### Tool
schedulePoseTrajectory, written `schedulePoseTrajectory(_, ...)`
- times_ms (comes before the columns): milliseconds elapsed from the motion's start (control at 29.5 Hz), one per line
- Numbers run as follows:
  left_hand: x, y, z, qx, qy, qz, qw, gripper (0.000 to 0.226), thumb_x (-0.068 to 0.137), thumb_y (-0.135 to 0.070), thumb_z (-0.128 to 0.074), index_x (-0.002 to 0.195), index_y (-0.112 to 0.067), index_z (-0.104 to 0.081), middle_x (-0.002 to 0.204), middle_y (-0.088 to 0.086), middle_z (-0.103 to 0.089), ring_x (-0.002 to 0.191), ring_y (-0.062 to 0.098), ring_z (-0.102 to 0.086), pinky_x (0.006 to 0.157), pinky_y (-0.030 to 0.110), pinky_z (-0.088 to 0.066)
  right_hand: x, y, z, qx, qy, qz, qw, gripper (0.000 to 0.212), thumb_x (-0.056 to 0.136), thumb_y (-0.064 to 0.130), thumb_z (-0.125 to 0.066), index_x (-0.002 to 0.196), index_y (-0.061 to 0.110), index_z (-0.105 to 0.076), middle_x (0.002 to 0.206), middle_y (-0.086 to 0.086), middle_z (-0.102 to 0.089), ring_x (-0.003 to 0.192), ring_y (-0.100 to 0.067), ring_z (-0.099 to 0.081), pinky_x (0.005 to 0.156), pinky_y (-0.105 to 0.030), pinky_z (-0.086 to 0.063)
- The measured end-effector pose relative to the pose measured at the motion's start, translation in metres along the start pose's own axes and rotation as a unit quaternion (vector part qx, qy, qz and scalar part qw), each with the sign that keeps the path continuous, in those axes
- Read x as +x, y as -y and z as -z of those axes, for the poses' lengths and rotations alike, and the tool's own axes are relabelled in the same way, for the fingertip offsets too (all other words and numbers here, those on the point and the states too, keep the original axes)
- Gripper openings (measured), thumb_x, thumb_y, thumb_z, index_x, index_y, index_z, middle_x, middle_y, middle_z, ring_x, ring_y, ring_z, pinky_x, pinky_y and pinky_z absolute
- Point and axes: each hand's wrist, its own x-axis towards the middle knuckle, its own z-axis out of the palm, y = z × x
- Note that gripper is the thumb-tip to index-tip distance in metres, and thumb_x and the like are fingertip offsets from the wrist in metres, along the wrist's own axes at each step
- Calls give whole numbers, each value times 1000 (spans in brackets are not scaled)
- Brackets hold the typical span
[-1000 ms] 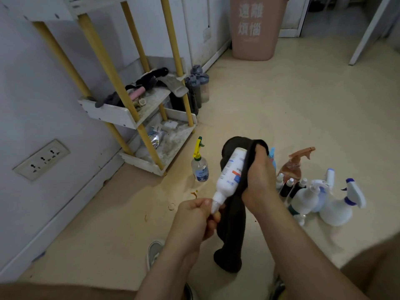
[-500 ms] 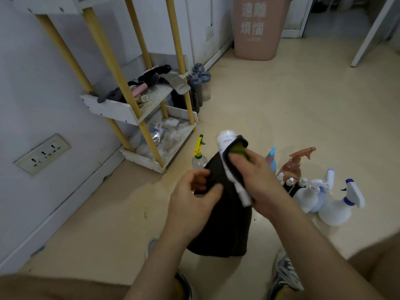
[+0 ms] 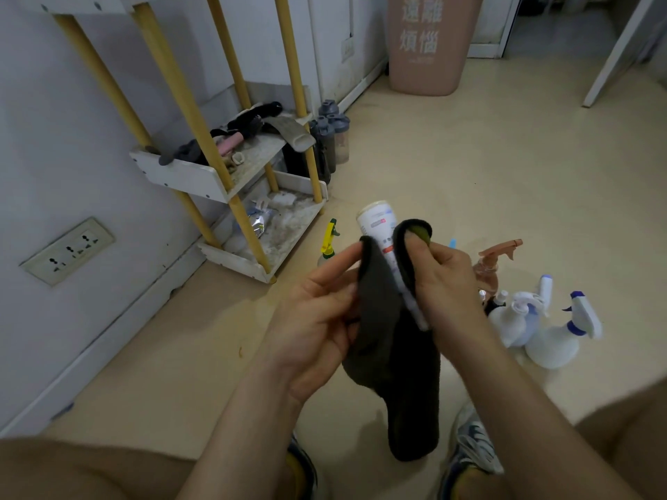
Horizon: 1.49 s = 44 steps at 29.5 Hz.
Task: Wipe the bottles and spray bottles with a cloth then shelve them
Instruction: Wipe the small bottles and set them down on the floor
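Note:
A white bottle (image 3: pixel 377 221) with a printed label is held base-up over the floor, wrapped in a dark cloth (image 3: pixel 393 355). My right hand (image 3: pixel 444 283) grips the bottle through the cloth's upper fold. My left hand (image 3: pixel 317 319) holds the cloth's left edge against the bottle's side. The cloth's tail hangs down between my arms. On the floor to the right stands a cluster of spray bottles: a white one with a blue trigger (image 3: pixel 563 337), another white one (image 3: pixel 512 319) and an amber one (image 3: pixel 494 261). A small bottle with a yellow nozzle (image 3: pixel 329 240) stands behind my left hand.
A white shelf rack (image 3: pixel 187 175) with yellow posts stands against the left wall, its two lower trays dusty and cluttered. Grey tumblers (image 3: pixel 334 138) stand beside it. A pink bin (image 3: pixel 429 45) stands at the back. A wall socket (image 3: pixel 68 250) sits low on the left. My shoes (image 3: pixel 472 452) are below.
The bottle was flipped from nozzle-down to base-up. My left hand let go of the nozzle and took the cloth's edge. The cloth now wraps more of the bottle.

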Motion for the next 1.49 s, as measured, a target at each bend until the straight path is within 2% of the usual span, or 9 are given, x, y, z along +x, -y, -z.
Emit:
schedulePoseTrajectory(169, 10, 9, -23, 279, -185, -164, 928, 28, 78, -12, -79, 92, -30, -63, 79, -4, -67, 73, 25, -64, 67, 47, -57, -11, -11, -20, 46, -111, 34, 992, 46, 98, 32, -53, 59, 7, -52, 52, -4, -48, 53, -16, -43, 51, -28, -35)
schedulePoseTrajectory(305, 15, 15, -25, 238, -208, -131, 940, 44, 71, -49, -69, 105, -24, -58, 97, -2, -71, 91, 14, -69, 80, 35, -58, -20, -16, -27, -6, 2, 83, 997, 33, 100, 34, -48, 81, 13, -65, 89, -12, -64, 79, -26, -61, 76, -46, -52)
schedulePoseTrajectory(542, 18, 8, -7, 147, -227, -102, 957, 18, 97, -29, -58, 104, -17, -68, 100, 13, -73, 90, 25, -70, 78, 40, -56, -34, 17, 7, -382, 161, 105, 904, 23, 90, 25, -52, 108, 26, -68, 118, 10, -52, 110, -12, -51, 98, -35, -44)
schedulePoseTrajectory(644, 14, 7, 6, 242, -214, -138, 936, 12, 94, -36, -60, 99, -27, -67, 89, 4, -72, 84, 22, -70, 69, 36, -57, -39, 40, 21, -302, -4, 169, 938, 33, 85, 25, -56, 117, 29, -67, 103, 12, -63, 90, -4, -59, 83, -24, -49)
schedulePoseTrajectory(847, 1, 18, -9, 344, -155, -153, 913, 41, 101, -41, -34, 71, -25, -59, 60, -17, -63, 61, -3, -57, 58, 14, -44, -15, 29, -14, -219, 115, 112, 962, 26, 92, 45, -57, 105, 24, -65, 97, 4, -66, 93, -14, -62, 90, -41, -50)
schedulePoseTrajectory(1017, 10, -1, 8, 269, -179, -17, 946, 52, 101, -40, -44, 60, -20, -70, 61, -3, -69, 59, 11, -65, 65, 29, -51, -14, 24, -9, -148, 117, 177, 966, 14, 91, 29, -65, 101, 19, -68, 97, 0, -67, 91, -14, -64, 83, -44, -55)
schedulePoseTrajectory(1118, 9, 3, 15, 185, -154, -21, 970, 43, 97, -41, -48, 74, -20, -78, 85, 6, -76, 79, 21, -71, 80, 39, -54, -8, 24, -2, -94, 58, 211, 971, 13, 92, 23, -64, 105, 19, -64, 97, 5, -64, 86, -5, -63, 69, -27, -56)
schedulePoseTrajectory(1254, 7, 8, 12, 109, -206, -102, 967, 31, 76, -43, -59, 82, -16, -71, 75, -1, -73, 69, 11, -69, 61, 24, -54, 3, 23, 7, 45, -38, 143, 988, 13, 93, 19, -63, 103, 12, -58, 103, -2, -58, 89, -12, -68, 66, -20, -57)
schedulePoseTrajectory(1491, 14, 2, -5, -72, -204, -116, 969, 63, 63, -53, -64, 115, -18, -66, 115, 12, -71, 102, 29, -70, 83, 46, -59, -36, -12, -12, 81, 57, 81, 992, 29, 76, 22, -74, 105, 22, -71, 102, 4, -73, 96, -14, -70, 77, -27, -59)
